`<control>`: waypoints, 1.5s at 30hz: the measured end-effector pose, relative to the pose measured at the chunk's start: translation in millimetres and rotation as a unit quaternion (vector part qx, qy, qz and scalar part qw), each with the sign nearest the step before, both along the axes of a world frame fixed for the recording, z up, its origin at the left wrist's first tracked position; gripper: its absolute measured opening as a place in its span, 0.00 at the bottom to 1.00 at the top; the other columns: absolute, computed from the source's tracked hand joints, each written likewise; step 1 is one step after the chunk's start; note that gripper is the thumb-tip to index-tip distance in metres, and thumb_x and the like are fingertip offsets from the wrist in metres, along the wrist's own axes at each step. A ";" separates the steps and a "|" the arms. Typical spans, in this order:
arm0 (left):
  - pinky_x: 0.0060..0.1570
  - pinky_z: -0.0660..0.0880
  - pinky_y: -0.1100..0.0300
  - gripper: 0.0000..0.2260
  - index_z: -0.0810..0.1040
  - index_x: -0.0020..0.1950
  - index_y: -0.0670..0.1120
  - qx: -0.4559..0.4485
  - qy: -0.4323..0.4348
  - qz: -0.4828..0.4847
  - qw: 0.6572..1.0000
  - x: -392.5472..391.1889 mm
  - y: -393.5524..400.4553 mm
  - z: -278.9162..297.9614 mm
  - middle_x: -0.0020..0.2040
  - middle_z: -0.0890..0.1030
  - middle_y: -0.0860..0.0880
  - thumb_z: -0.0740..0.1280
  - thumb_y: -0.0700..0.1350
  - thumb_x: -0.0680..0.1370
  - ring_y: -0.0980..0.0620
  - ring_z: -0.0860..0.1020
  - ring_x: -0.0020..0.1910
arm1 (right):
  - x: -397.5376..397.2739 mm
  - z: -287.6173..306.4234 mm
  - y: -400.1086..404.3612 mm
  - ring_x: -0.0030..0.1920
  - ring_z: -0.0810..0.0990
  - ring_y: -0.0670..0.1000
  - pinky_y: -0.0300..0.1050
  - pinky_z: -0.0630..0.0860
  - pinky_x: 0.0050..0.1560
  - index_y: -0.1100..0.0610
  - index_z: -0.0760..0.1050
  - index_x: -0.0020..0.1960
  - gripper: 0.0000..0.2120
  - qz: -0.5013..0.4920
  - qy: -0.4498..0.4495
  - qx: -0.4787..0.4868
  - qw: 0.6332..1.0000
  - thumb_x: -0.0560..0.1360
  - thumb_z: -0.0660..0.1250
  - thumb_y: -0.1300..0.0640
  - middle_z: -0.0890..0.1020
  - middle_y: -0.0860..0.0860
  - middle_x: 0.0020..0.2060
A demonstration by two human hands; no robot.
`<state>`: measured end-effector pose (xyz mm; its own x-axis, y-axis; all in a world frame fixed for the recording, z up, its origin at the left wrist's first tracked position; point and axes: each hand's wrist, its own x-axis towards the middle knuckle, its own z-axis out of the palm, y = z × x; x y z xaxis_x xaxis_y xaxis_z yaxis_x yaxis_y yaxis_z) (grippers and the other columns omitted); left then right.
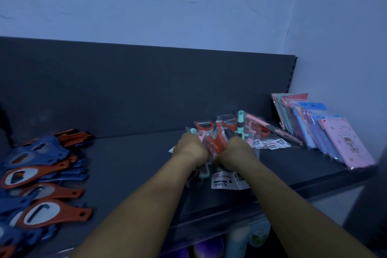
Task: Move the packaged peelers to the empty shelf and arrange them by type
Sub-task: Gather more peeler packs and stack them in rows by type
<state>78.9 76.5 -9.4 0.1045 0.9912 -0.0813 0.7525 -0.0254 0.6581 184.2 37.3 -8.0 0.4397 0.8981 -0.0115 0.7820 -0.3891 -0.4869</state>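
Now both hands, left [191,148] and right [236,151], clutch peelers [215,138] on the shelf [134,163] (mixed colours); sorting by type likely follows.

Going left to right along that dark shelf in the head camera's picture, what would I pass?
Blue and orange flat bottle openers → left hand → bundle of red, pink and teal packaged peelers → right hand → leaning row of pink and blue packets.
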 end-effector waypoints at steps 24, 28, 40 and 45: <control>0.38 0.76 0.56 0.10 0.74 0.54 0.43 -0.012 -0.298 -0.021 0.954 -14.6 -10.1 12.1 0.44 0.77 0.45 0.67 0.35 0.75 0.49 0.76 0.38 | 0.7 6.5 -7.3 0.32 0.73 0.50 0.44 0.72 0.35 0.56 0.77 0.46 0.01 0.039 0.261 0.203 0.943 0.74 0.67 0.60 0.77 0.52 0.33; 0.30 0.71 0.59 0.12 0.73 0.55 0.44 0.042 -0.348 -0.054 0.935 -13.9 -25.6 29.5 0.41 0.76 0.46 0.68 0.34 0.74 0.51 0.72 0.32 | 1.8 22.6 -23.0 0.35 0.75 0.51 0.50 0.76 0.39 0.57 0.78 0.48 0.04 0.026 0.268 0.263 0.927 0.74 0.68 0.59 0.81 0.54 0.38; 0.41 0.80 0.42 0.10 0.78 0.50 0.44 0.053 -0.368 -0.269 0.889 60.1 -133.8 39.7 0.43 0.82 0.37 0.70 0.34 0.71 0.36 0.81 0.39 | 52.2 32.4 -178.6 0.30 0.77 0.49 0.45 0.74 0.34 0.49 0.76 0.40 0.06 -0.129 0.219 0.367 0.895 0.73 0.69 0.59 0.81 0.48 0.32; 0.46 0.78 0.37 0.09 0.79 0.49 0.44 -0.036 -0.348 -0.358 0.866 108.5 -204.9 11.0 0.47 0.82 0.35 0.70 0.35 0.71 0.38 0.81 0.42 | 79.4 5.3 -274.9 0.31 0.78 0.51 0.41 0.72 0.28 0.52 0.76 0.44 0.03 -0.235 0.215 0.346 0.882 0.73 0.69 0.59 0.81 0.51 0.34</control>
